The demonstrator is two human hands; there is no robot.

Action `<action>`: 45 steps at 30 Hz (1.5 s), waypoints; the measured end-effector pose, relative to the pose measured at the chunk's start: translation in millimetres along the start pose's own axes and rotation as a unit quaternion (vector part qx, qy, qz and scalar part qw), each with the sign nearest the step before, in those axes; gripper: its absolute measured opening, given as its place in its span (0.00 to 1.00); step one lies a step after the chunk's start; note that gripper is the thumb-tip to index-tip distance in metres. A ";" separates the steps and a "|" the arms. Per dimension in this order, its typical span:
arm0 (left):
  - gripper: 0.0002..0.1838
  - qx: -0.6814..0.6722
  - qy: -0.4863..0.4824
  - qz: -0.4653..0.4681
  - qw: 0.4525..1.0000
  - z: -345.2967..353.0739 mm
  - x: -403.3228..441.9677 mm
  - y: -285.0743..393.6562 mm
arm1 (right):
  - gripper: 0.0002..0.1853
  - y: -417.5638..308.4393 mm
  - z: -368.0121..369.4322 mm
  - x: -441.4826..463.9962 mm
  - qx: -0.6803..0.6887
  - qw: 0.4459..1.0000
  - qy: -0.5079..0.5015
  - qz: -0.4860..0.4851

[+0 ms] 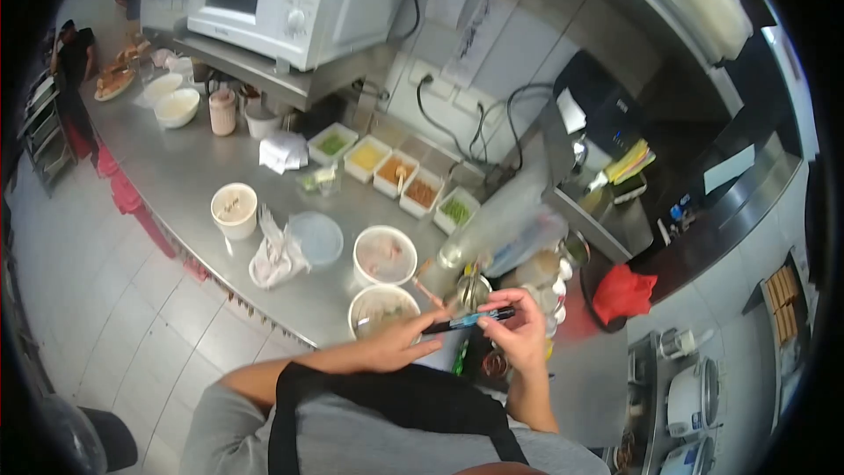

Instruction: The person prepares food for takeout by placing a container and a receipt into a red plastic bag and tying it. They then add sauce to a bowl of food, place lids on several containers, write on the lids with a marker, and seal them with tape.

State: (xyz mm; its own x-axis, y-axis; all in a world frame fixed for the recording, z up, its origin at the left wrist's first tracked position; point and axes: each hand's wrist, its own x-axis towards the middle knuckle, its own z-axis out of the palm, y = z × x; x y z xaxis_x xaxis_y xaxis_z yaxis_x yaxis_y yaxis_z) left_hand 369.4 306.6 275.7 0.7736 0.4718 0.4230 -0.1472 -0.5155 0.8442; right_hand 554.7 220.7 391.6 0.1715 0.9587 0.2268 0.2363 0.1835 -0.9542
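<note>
A slim black marker pen with a blue patterned label lies level in front of my chest. The fingers and thumb of my right hand pinch its right end. My left hand is closed around the opposite end, which is partly hidden by the fingers. Just beyond my left hand stands a round white tub with food in it, partly covered by that hand. A second white tub, also holding food, stands directly behind it.
Several small trays of chopped toppings line the back of the steel counter. A translucent lid, a crumpled cloth and a white cup sit left of the tubs. A microwave stands on the shelf above.
</note>
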 end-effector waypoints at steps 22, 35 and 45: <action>0.13 0.090 0.127 -0.091 0.984 -26.2 -85.9 15.4 | 0.17 -42.8 -1.8 56.0 0.405 0.874 -0.109 -0.247; 0.20 0.145 0.069 -0.081 0.984 -25.3 -108.1 5.0 | 0.10 155.7 96.4 38.6 0.211 0.972 -0.104 0.011; 0.21 0.208 0.087 -0.052 0.973 -18.6 -108.6 2.1 | 0.10 157.2 98.6 37.9 0.143 0.980 -0.135 0.020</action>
State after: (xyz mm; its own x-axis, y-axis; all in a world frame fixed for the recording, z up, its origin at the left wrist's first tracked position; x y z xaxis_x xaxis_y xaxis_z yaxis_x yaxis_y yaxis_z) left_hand 273.6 267.6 237.7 0.6494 0.6324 0.4222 0.2164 -0.6860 0.6947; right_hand 504.0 307.3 230.9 -0.0940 0.9818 0.1651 -0.0491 0.1611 -0.9857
